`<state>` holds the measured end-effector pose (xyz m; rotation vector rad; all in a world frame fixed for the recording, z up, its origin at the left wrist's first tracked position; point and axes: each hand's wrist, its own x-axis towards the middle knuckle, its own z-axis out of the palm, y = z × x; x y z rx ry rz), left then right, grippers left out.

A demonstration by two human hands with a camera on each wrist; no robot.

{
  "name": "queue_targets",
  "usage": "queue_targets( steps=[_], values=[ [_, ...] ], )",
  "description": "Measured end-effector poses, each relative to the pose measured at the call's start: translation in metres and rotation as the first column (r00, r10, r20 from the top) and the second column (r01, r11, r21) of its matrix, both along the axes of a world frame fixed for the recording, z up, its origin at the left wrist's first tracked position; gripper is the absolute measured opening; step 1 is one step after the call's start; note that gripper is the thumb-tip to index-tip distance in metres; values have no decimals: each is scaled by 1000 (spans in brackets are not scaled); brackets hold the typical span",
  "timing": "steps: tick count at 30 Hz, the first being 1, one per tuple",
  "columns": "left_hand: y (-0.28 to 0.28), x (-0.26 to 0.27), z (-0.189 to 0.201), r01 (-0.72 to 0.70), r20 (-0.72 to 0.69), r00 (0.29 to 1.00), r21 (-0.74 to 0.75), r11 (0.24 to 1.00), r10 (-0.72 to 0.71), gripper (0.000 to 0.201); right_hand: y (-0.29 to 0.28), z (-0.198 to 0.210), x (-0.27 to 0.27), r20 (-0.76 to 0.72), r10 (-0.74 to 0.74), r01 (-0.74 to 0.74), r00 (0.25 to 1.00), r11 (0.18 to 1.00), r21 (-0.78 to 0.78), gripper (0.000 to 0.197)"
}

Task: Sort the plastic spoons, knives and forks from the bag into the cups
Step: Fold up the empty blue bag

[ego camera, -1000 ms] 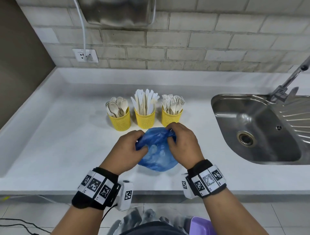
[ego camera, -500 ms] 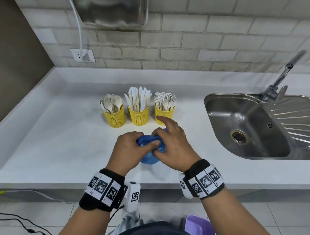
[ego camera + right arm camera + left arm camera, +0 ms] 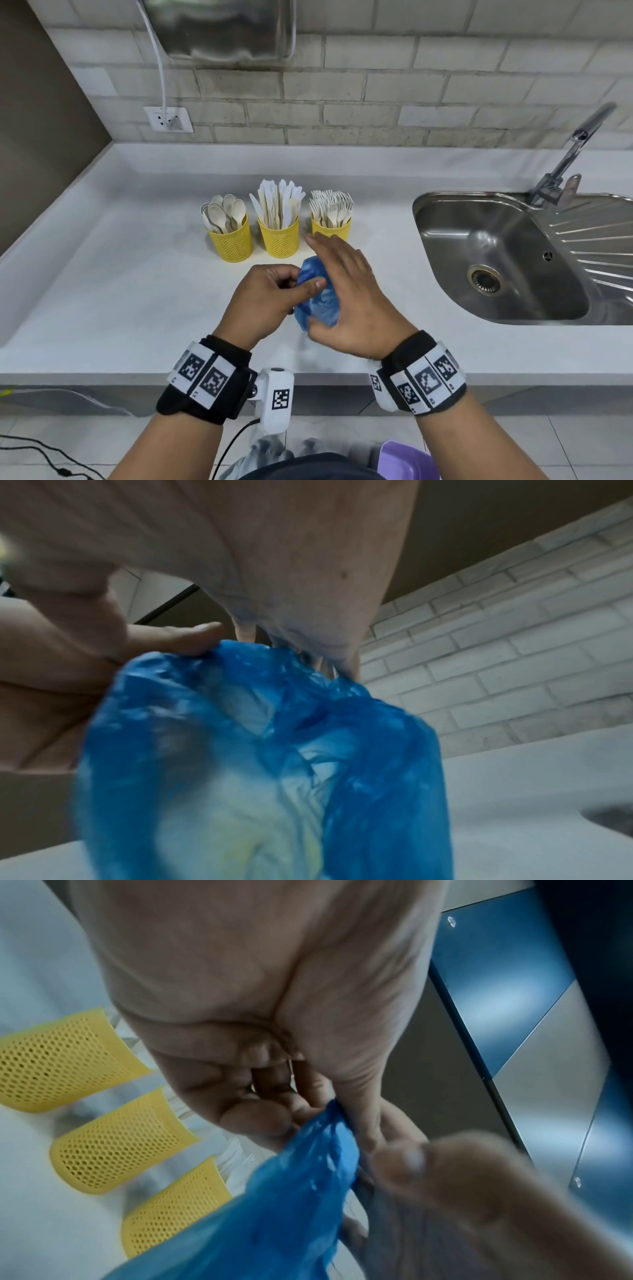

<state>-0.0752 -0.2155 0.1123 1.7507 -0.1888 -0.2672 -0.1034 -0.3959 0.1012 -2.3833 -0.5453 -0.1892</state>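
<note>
Three yellow mesh cups stand in a row on the white counter: spoons [image 3: 230, 241], knives [image 3: 279, 238], forks [image 3: 330, 228]. Just in front of them a crumpled blue plastic bag [image 3: 317, 298] is bunched between both hands. My left hand [image 3: 294, 284] grips the bag, thumb on top and fingers curled under it; the left wrist view shows the bag [image 3: 291, 1191] pinched there. My right hand [image 3: 342, 274] lies flat against the bag's right side, its fingers straight and reaching toward the fork cup. In the right wrist view the bag [image 3: 274, 750] hangs under the palm. What the bag holds is hidden.
A steel sink [image 3: 496, 257] with a faucet [image 3: 565, 164] takes up the right of the counter. A wall outlet [image 3: 168, 118] with a white cord sits at the back left. The counter's front edge [image 3: 102, 373] runs just below my wrists.
The bag has been squeezed from a wide flat shape into a small bunch. My right hand has let go of its pinch and straightened its fingers over the bag; the left hand keeps its grip.
</note>
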Motion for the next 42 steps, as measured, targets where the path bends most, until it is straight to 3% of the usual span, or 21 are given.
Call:
queue_targets(
  steps=[3, 7, 10, 15, 18, 23, 26, 30, 33, 35, 37, 39, 42],
  values=[
    [-8, -3, 2, 59, 12, 998, -52, 997, -59, 10, 8, -4, -1, -16, -54, 55, 998, 996, 68, 114],
    [-7, -6, 6, 142, 13, 990, -86, 986, -141, 26, 3, -12, 3, 18, -188, 183, 982, 971, 153, 91],
    [-3, -6, 10, 131, 12, 991, -109, 985, -130, 34, -8, -17, 8, 145, -235, 215, 961, 966, 142, 63],
    [-6, -6, 9, 121, 68, 990, -8, 993, -121, 19, 5, -7, 3, 107, -141, 119, 984, 975, 186, 71],
    [-5, -6, 13, 164, 83, 984, -59, 985, -159, 23, 10, -9, 5, 104, -216, 180, 971, 943, 281, 56],
    [7, -3, 33, 259, 76, 966, -267, 928, -248, 27, 0, -16, 15, 13, -207, 196, 978, 942, 272, 56],
    [7, 2, 41, 284, 122, 959, -378, 881, -257, 29, 5, -16, 16, -206, -197, 237, 958, 951, 196, 32],
    [3, 18, 48, 224, 292, 941, -160, 961, -171, 24, 16, -24, 14, -342, -149, 176, 928, 983, 49, 24],
    [2, 37, 46, 70, 420, 904, 51, 996, -85, 19, 20, -28, 10, -264, -87, 21, 960, 970, -243, 30],
    [2, 48, 41, -63, 483, 876, 148, 987, -17, 13, 23, -25, 2, -80, -19, -11, 997, 935, -354, 24],
    [4, 57, 37, -143, 488, 872, 204, 968, 26, 9, 23, -15, -7, 59, 3, 17, 998, 945, -328, 7],
    [7, 63, 33, -188, 436, 897, 227, 956, 74, 8, 20, -4, -13, 202, -14, 76, 979, 950, -302, 14],
    [8, 67, 29, -214, 336, 934, 257, 942, 120, 10, 10, 20, -18, 280, 14, 66, 960, 960, -273, 16]
  ],
)
